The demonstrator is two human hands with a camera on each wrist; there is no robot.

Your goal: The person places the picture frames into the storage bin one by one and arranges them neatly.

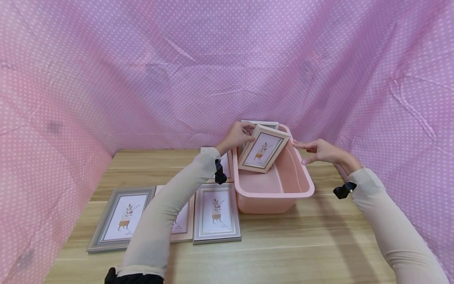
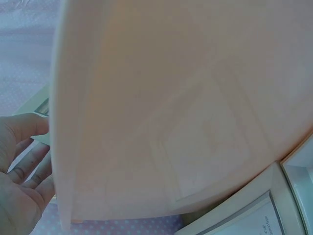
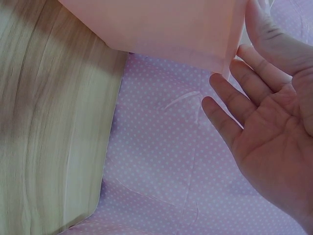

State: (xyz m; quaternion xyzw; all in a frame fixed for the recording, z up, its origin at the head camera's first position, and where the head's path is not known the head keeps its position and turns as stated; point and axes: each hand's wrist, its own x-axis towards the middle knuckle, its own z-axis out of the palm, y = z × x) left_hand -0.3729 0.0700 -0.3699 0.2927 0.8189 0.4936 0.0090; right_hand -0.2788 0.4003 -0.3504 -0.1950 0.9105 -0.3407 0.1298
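My left hand pinches a cream picture frame by its upper left edge. This frame tilts inside the pink plastic bin, its flower-pot print facing up toward me. Behind it, a white frame leans at the bin's far end. At the bin's right rim is my right hand, fingers extended and the fingertips at the rim. The right wrist view shows that palm with its fingers straight beside the bin wall. In the left wrist view the bin wall hides most of the held frame.
Left of the bin lie a silver frame, a cream frame partly under my left sleeve, a larger grey frame and another frame behind. All rest on a wooden table. A pink dotted curtain surrounds the back and sides.
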